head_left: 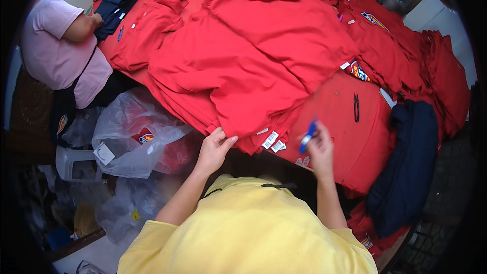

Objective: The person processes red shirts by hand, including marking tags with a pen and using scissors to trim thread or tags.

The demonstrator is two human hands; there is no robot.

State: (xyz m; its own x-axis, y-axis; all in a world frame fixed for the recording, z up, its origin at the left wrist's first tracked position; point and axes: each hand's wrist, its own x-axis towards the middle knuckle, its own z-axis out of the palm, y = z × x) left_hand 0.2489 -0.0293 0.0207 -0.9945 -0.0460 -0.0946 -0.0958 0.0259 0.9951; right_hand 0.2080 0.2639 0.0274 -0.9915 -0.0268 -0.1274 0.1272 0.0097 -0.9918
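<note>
A large red shirt lies spread over the table, its near edge hanging at the table's front. My left hand is closed on that edge, pinching the fabric between thumb and fingers. White labels with printed bars stick out from the shirt, between my two hands. To the right of them my right hand is raised over the table's front edge, its fingers closed round blue thread snips. The snips are smeared by motion, so their blades cannot be made out.
Black thread snips lie on the red tabletop. Red garments pile up at the right, with dark navy cloth hanging below. A clear plastic bag stands beside a white stool. A person in pink works at the left.
</note>
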